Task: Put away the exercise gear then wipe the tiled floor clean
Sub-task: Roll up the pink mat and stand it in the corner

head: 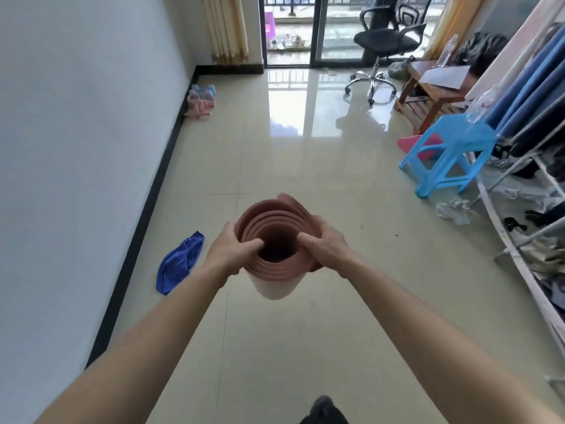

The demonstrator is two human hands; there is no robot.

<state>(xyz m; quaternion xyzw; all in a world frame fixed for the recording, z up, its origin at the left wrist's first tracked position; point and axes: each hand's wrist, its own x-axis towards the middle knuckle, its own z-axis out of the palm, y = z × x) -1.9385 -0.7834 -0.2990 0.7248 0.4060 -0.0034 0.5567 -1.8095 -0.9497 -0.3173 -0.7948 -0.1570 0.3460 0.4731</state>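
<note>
Glossy tiled floor [275,166], rolled pink mat [275,284] held on end, left hand [230,250] and right hand [325,244] gripping its rim, thumbs inside hollow core, blue cloth [179,263] near wall [76,148]

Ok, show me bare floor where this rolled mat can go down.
Open tiles run down the middle past the mat, between the skirting and the blue stool. The blue cloth takes the left edge; the right side is crowded by the rack.

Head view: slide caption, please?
Left hand and right hand grip the rolled mat; blue cloth lies on the tiled floor.
</note>
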